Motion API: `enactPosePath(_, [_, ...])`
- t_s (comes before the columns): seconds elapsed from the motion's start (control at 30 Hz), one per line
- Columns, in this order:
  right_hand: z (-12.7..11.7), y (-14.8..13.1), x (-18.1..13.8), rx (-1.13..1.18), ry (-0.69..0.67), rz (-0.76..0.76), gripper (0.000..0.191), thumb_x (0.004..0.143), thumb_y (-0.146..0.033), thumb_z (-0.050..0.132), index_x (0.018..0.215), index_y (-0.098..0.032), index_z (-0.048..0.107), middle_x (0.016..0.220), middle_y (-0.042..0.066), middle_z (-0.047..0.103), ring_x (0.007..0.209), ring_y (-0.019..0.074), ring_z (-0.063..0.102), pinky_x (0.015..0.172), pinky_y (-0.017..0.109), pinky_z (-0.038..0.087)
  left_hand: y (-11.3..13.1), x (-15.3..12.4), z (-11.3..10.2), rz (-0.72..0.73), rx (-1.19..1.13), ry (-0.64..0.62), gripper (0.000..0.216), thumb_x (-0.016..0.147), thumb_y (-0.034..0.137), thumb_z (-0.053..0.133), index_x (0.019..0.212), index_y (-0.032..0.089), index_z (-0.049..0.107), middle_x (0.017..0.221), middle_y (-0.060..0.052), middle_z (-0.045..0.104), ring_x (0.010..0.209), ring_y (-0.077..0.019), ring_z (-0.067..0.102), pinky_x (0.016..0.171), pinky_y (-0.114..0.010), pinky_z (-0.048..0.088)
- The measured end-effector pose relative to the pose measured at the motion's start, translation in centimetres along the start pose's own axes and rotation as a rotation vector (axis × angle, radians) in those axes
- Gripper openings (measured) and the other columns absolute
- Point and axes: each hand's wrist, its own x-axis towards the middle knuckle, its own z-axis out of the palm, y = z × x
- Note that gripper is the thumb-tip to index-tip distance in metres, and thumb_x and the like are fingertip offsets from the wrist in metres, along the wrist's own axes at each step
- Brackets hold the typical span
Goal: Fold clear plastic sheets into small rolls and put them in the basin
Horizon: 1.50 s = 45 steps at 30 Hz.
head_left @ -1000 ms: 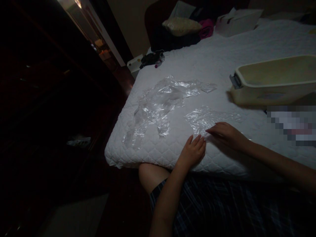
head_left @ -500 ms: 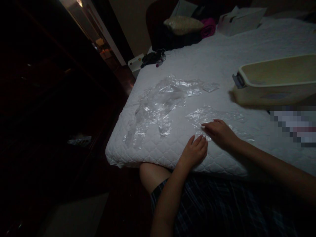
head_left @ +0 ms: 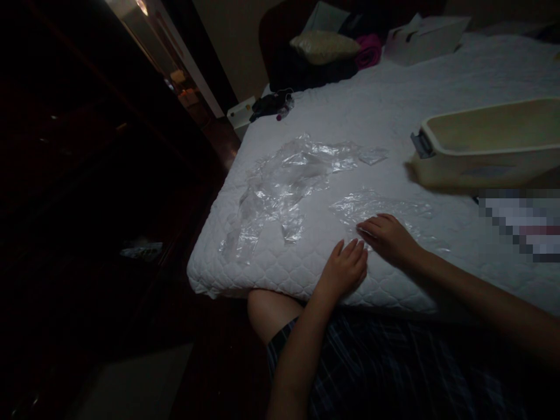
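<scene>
Clear plastic bags lie flattened on a white quilted mattress [head_left: 289, 268]. My left hand [head_left: 345, 268] rests palm down near the mattress edge, its fingers stretched out and slightly apart, holding nothing. Just to its right, my right hand [head_left: 387, 238] lies over the near side of the smaller clear plastic bag [head_left: 365, 204]. Its fingers are extended side by side, pointing left, and no grip on the bag shows. The palm and thumb of this hand are mostly hidden. Farther left spreads a larger crumpled sheet of clear plastic bags [head_left: 289, 175], touched by neither hand.
A cream plastic bin [head_left: 490, 166] with a grey handle latch stands at right, beside a pixelated patch. Toward the back are a white box [head_left: 426, 44], a beige cushion [head_left: 326, 46] and a rolled magenta cloth [head_left: 368, 51]. Dark floor lies at left.
The fingers of my right hand have shifted slightly: the forefinger stuck out before and now lies together with the others. My left hand and the plastic bags look unmoved.
</scene>
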Motion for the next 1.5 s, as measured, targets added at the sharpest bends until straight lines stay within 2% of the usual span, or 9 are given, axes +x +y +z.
enactPosePath(0.2, [-0.9,-0.3,-0.8,0.039,0.050,-0.014,0.034,0.094,-0.030,0.041,0.114,-0.014,0.063,0.108,0.014,0.070,0.100,0.0248,0.064,0.092,0.043,0.045,0.0,0.1,0.0,-0.019,-0.003,-0.051,0.038,0.095,0.031,0.042,0.125,0.011,0.054,0.135,-0.014,0.055,0.131,-0.0242,0.046,0.112,-0.046,0.035])
enactPosePath(0.37, [0.1,-0.6,-3.8,0.000,-0.128,-0.183,0.058,0.093,-0.048,0.043,0.142,-0.017,0.042,0.140,0.015,0.051,0.132,0.0282,0.044,0.109,0.055,0.029,-0.1,0.1,-0.2,-0.012,-0.019,-0.076,0.040,0.094,0.031,0.042,0.125,0.009,0.054,0.135,-0.014,0.055,0.132,-0.0246,0.045,0.112,-0.047,0.034])
enactPosePath(0.47, [1.0,-0.7,-4.8,-0.002,-0.161,-0.180,0.071,0.090,-0.056,0.044,0.148,-0.017,0.032,0.145,0.017,0.045,0.135,0.0290,0.040,0.111,0.057,0.025,-0.1,0.1,-0.2,-0.011,-0.012,-0.100,0.042,0.093,0.033,0.044,0.127,0.008,0.052,0.136,-0.016,0.054,0.133,-0.0256,0.044,0.112,-0.048,0.034])
enactPosePath(0.6, [0.4,-0.5,-4.5,0.025,-0.159,-0.191,0.070,0.090,-0.052,0.046,0.149,-0.017,0.030,0.145,0.018,0.044,0.135,0.0300,0.040,0.110,0.059,0.027,-0.1,0.1,-0.2,-0.031,-0.029,-0.067,0.039,0.094,0.032,0.043,0.123,0.009,0.055,0.135,-0.016,0.055,0.132,-0.0253,0.046,0.111,-0.047,0.035])
enactPosePath(0.73, [-1.7,0.4,-4.5,0.041,-0.063,-0.152,0.057,0.093,-0.037,0.045,0.146,-0.019,0.035,0.144,0.018,0.046,0.132,0.0295,0.043,0.107,0.059,0.031,-0.3,0.0,-0.2,-0.047,-0.067,-0.018,0.034,0.094,0.029,0.043,0.119,0.012,0.059,0.134,-0.014,0.057,0.133,-0.0236,0.045,0.111,-0.047,0.036])
enactPosePath(0.9, [-3.4,2.8,-6.9,-0.007,0.019,-0.068,0.040,0.093,-0.024,0.045,0.131,-0.019,0.052,0.128,0.015,0.061,0.119,0.0274,0.057,0.105,0.057,0.036,-0.4,0.0,-0.2,-0.028,-0.052,-0.004,0.037,0.094,0.030,0.043,0.123,0.011,0.056,0.138,-0.014,0.053,0.137,-0.0249,0.039,0.113,-0.046,0.034])
enactPosePath(1.17, [-3.0,4.8,-11.2,0.022,0.007,-0.039,0.045,0.092,-0.016,0.039,0.132,-0.030,0.053,0.129,0.007,0.062,0.116,0.0268,0.059,0.102,0.059,0.040,-0.4,0.0,0.1,-0.006,-0.013,-0.007,0.043,0.092,0.030,0.045,0.130,0.010,0.049,0.139,-0.018,0.050,0.136,-0.0247,0.041,0.113,-0.046,0.033])
enactPosePath(1.37, [-3.7,4.2,-10.9,-0.003,0.000,-0.088,0.042,0.093,-0.015,0.038,0.128,-0.027,0.057,0.127,0.008,0.063,0.116,0.0265,0.059,0.099,0.057,0.043,-0.5,0.7,-0.5,-0.025,-0.027,0.009,0.046,0.092,0.032,0.044,0.133,0.012,0.046,0.137,-0.016,0.053,0.130,-0.0255,0.048,0.111,-0.049,0.034])
enactPosePath(1.5, [-4.1,4.0,-10.5,-0.039,0.019,-0.106,0.038,0.094,-0.014,0.037,0.124,-0.023,0.059,0.124,0.010,0.065,0.114,0.0247,0.061,0.097,0.054,0.045,-0.4,1.5,-0.3,-0.059,-0.024,0.077,0.044,0.090,0.038,0.047,0.126,0.013,0.053,0.130,-0.014,0.059,0.128,-0.0276,0.049,0.109,-0.049,0.037])
